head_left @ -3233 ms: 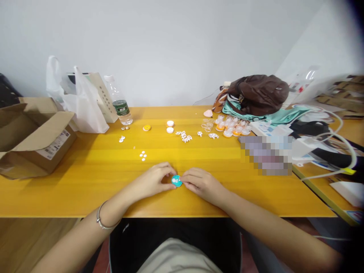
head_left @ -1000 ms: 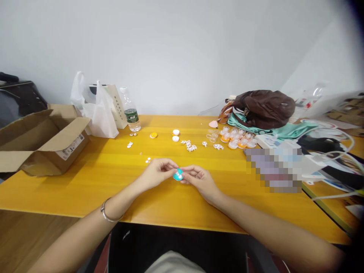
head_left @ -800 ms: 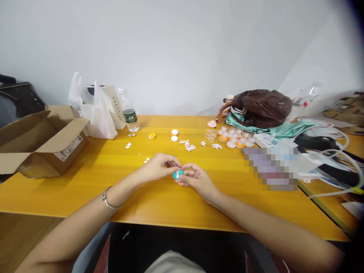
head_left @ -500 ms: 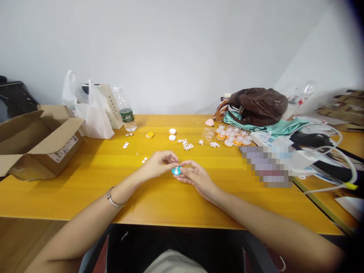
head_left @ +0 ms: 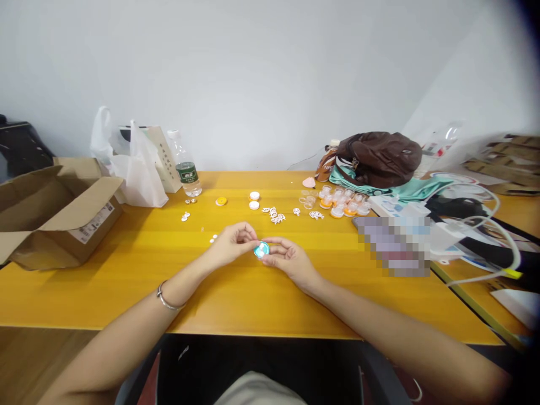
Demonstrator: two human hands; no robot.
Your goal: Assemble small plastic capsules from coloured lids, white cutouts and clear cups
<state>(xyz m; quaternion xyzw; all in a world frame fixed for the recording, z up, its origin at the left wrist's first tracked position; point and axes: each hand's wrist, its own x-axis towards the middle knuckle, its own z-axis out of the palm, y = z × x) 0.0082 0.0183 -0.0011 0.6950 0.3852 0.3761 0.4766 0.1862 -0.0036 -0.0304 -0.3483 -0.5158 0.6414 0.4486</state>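
Observation:
A small round teal disc with a white piece on it (head_left: pixel 261 249) sits between my two hands at the middle of the yellow table (head_left: pixel 126 270). My left hand (head_left: pixel 231 242) pinches its left edge with curled fingers; a silver bracelet is on that wrist. My right hand (head_left: pixel 287 259) cups it from the right and below, thumb and fingers closed on it. Both hands hover just above the tabletop.
Small white cut-out pieces (head_left: pixel 274 214), white and yellow caps (head_left: pixel 253 200) and orange-and-clear parts (head_left: pixel 343 201) lie farther back. An open cardboard box (head_left: pixel 54 211) stands at left, beside a white plastic bag (head_left: pixel 135 169) and a water bottle (head_left: pixel 184 166). A brown bag (head_left: pixel 377 151) and cables (head_left: pixel 485 225) crowd the right.
Both hands stay on the teal disc, turning it slightly and lifting it a little off the table. The camera view has shifted a bit.

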